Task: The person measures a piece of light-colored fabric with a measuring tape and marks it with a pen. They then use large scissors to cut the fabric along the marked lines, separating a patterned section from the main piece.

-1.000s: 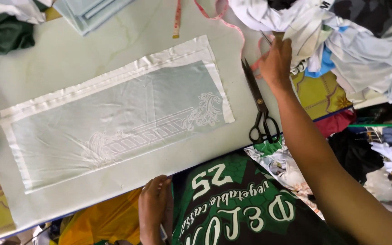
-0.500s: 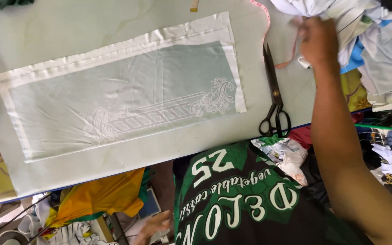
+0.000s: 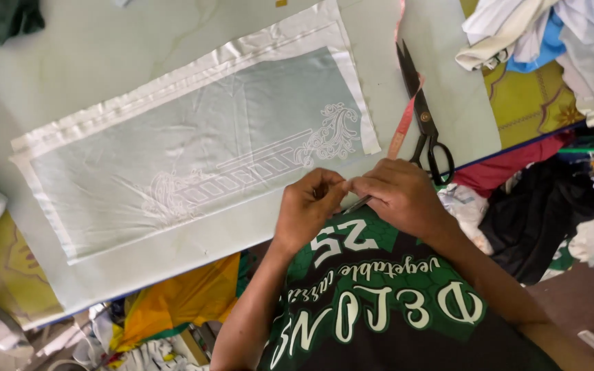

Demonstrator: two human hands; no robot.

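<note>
Fingertips of the left hand [image 3: 309, 206] and right hand [image 3: 397, 196] pinch together on a thin dark pen-like tool [image 3: 356, 204], its long axis slanting up-right toward the black-handled scissors [image 3: 424, 120].

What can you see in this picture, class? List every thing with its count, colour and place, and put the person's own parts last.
fabric panel: one, pale white with a faint ornamental print, lying flat on the table
table: one, pale green top, filling the upper left
scissors: one pair, black, on the table right of the panel
measuring tape: one, pink-red, lying across the scissors
clothes heap: one pile, white, blue and cream, upper right
yellow cloth: one, below the table's near edge
left hand: one, at the table's near edge, fingers meeting the right hand's
right hand: one, beside the left, pinching a thin dark item too small to identify
</note>
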